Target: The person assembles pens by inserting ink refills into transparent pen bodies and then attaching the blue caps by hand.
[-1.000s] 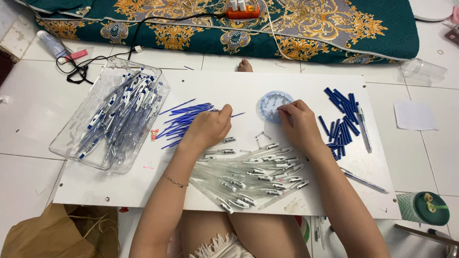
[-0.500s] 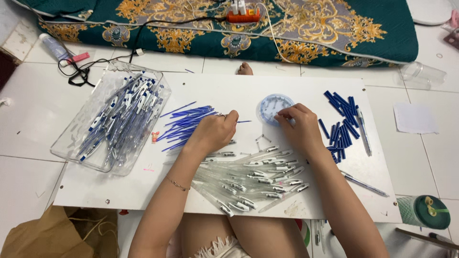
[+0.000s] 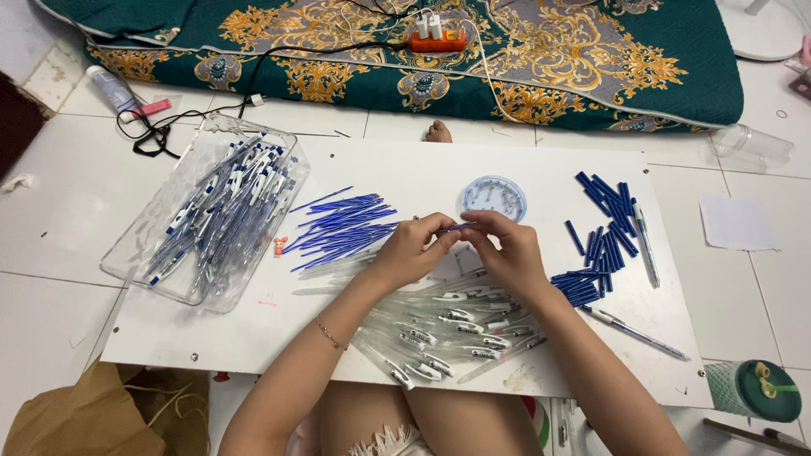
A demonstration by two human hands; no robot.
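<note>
Both hands have come together over the white board (image 3: 211, 338): left hand (image 3: 411, 250) and right hand (image 3: 507, 253) now pinch one blue refill (image 3: 452, 228) between them, above the clear pen barrels (image 3: 448, 325), assembly apparently underway

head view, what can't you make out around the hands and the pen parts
- Blue refill: held between left hand and right hand; the fingers hide its tip and whatever else they pinch.
- Round dish: its contents are too small to tell.
- Clear barrels: the pile runs under both wrists, so no count.
- Tray: pens overlap, too small to separate.
- Green cup: partly cut by the bottom edge.
</note>
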